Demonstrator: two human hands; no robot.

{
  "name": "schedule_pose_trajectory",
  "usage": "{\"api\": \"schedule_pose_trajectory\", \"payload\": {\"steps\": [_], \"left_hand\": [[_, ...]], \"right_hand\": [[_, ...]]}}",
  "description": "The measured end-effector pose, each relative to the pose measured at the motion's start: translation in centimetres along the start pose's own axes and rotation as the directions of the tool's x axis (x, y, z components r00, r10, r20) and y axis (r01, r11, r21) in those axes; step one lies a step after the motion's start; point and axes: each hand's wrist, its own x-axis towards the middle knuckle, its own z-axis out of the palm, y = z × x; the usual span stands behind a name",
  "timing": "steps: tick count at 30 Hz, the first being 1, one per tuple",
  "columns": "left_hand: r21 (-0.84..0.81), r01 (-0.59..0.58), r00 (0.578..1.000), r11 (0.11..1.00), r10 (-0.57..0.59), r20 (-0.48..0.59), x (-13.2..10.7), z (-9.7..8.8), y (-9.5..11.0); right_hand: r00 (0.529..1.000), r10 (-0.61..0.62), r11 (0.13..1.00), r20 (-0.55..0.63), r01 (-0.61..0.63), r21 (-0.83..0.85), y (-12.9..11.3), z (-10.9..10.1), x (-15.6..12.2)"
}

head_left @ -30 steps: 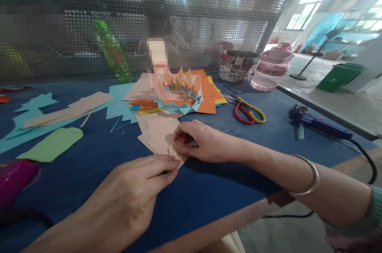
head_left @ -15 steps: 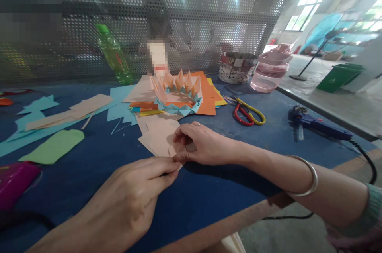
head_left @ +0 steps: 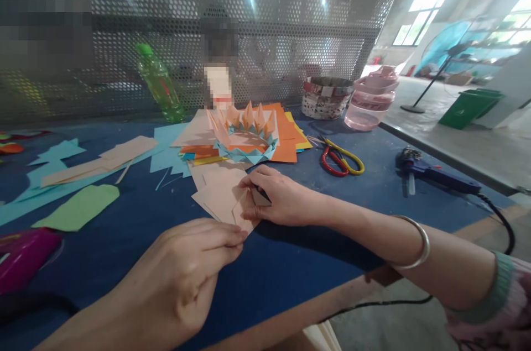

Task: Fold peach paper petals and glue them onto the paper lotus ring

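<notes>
A small stack of peach paper sheets (head_left: 219, 193) lies on the blue table (head_left: 290, 262). My right hand (head_left: 276, 199) pinches the near corner of the top peach sheet and folds it up. My left hand (head_left: 186, 273) is closed, its fingertips pressing the lower edge of the same sheet. Behind the sheets stands a folded paper crown (head_left: 245, 132) of peach points on a light-blue base, resting on orange and yellow paper.
Scissors with red and yellow handles (head_left: 342, 158) and a blue glue gun (head_left: 435, 177) with a black cord lie to the right. A green bottle (head_left: 160, 83), a paper-covered basket (head_left: 327, 98) and a pink jug (head_left: 371, 105) stand by a perforated metal screen. Paper scraps (head_left: 78, 207) lie left.
My right hand has shifted slightly left and lifted the sheet's corner into a fold. My left hand stays pressed at the lower edge. The view has tilted down a little.
</notes>
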Motion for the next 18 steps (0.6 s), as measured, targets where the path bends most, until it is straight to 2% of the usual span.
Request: {"api": "schedule_pose_trajectory", "payload": {"steps": [4, 9, 14, 18], "left_hand": [[-0.102, 0.006, 0.998, 0.995, -0.012, -0.056, -0.1, 0.1, 0.0], [-0.224, 0.117, 0.986, 0.967, -0.139, -0.087, -0.2, 0.4, -0.5], [-0.133, 0.347, 0.926, 0.928, -0.361, -0.109, -0.1, 0.4, -1.5], [-0.114, 0.402, 0.906, 0.908, -0.413, -0.089, 0.2, 0.4, -1.9]], "right_hand": [[1.000, -0.024, 1.000, 0.014, 0.024, 0.000, 0.1, -0.2, 0.1], [0.999, -0.043, 0.998, -0.020, 0.044, 0.037, 0.5, -0.2, 0.4], [0.997, -0.076, 0.994, -0.022, 0.078, 0.071, 0.9, 0.0, 0.4], [0.995, -0.103, 0.993, -0.016, 0.104, 0.054, 0.9, -0.2, 0.4]]}}
